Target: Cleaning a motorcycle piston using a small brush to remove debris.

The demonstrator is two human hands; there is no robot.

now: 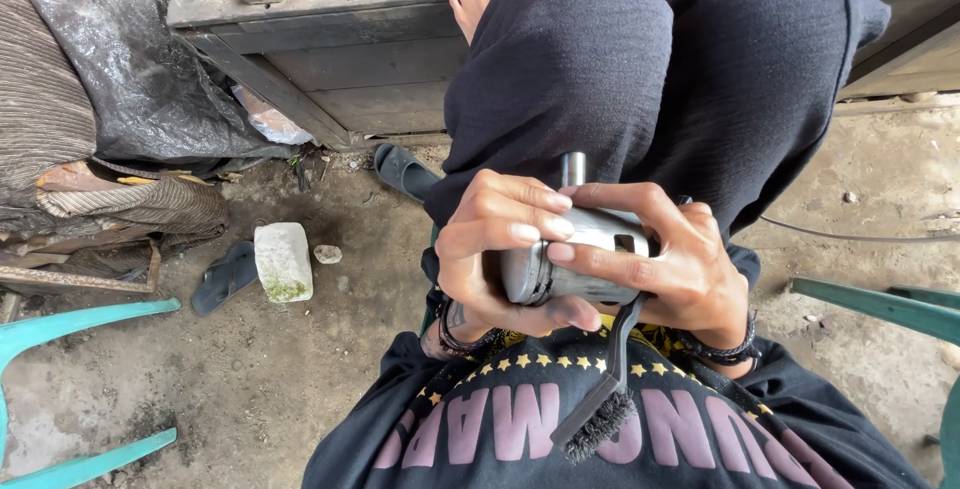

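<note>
Both hands grip a grey metal cylinder [575,269] over the lap: the left hand [495,254] wraps its end, while the right hand [675,269] clasps its side and a black wire brush [600,414], bristles down. It looks like a pause mid-cleaning; brushing calls for a steady hold.

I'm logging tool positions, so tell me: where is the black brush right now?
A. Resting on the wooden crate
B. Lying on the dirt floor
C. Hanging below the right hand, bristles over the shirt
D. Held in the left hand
C: the brush hangs from the right hand, its bristles over the shirt, while both hands grip the metal cylinder.
</note>
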